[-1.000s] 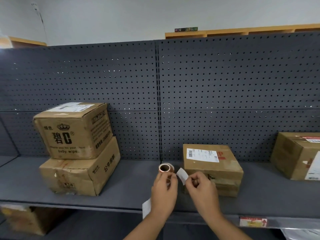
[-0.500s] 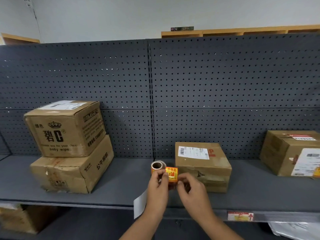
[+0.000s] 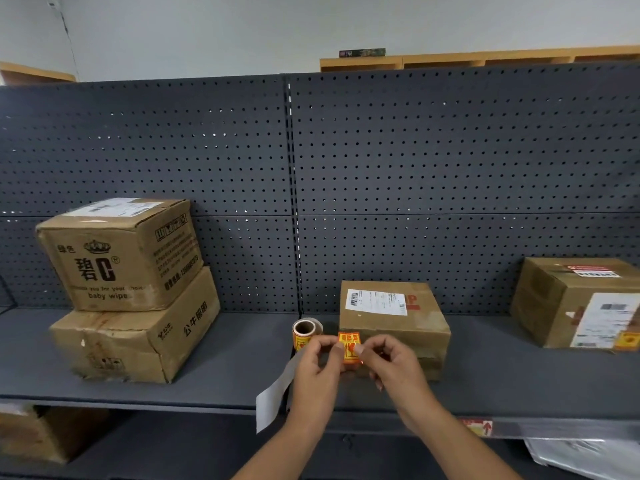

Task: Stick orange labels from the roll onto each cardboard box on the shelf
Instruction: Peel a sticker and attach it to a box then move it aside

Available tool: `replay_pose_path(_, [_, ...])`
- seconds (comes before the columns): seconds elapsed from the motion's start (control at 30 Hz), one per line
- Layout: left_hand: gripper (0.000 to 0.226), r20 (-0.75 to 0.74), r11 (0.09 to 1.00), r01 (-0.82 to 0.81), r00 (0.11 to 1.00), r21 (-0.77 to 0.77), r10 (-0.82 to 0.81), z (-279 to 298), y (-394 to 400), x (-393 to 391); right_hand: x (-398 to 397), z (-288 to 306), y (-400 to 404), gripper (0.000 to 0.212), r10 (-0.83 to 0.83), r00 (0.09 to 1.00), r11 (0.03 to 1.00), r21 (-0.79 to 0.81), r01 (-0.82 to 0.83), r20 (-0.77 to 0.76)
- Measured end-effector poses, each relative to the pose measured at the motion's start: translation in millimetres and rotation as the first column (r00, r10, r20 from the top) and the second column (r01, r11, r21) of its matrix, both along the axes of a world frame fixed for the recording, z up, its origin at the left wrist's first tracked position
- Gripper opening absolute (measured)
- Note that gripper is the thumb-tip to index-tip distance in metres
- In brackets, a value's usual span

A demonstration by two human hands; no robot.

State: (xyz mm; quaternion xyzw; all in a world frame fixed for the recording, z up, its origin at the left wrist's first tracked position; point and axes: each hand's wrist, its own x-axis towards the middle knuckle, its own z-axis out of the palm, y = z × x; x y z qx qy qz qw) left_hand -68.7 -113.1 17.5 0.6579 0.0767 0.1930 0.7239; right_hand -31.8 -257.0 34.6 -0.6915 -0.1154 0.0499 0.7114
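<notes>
An orange label point(image 3: 349, 347) is pinched between my left hand point(image 3: 317, 370) and my right hand point(image 3: 394, 363), in front of the small cardboard box point(image 3: 391, 313) at the shelf's middle. The label roll point(image 3: 304, 332) sits by my left hand's fingers, and a white backing strip point(image 3: 273, 398) hangs down from it past the shelf edge. Two stacked boxes stand at the left: a baby-wipes box point(image 3: 117, 254) on a flatter box point(image 3: 135, 337). A box at the right point(image 3: 575, 303) carries an orange label point(image 3: 627, 341) on its front.
The grey shelf point(image 3: 242, 362) has a perforated back panel point(image 3: 415, 168). A red-and-white tag point(image 3: 479, 427) is stuck on the shelf's front edge. Another cardboard box point(image 3: 38, 434) sits on the lower level at the left, and a plastic bag point(image 3: 585, 457) at the lower right.
The label showed its white back a second ago; it now faces me orange side out, held by both hands. The view has shifted slightly right.
</notes>
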Motion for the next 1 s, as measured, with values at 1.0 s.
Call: replay_pose_path(1.0, [0.035, -0.142, 0.881, 0.018, 0.988, 0.472, 0.056, 56.3, -108.0, 103.0, 78.4, 48.5, -115.5, 0.016, -0.259, 0.924, 0.816, -0.448, 0.364, 0.28])
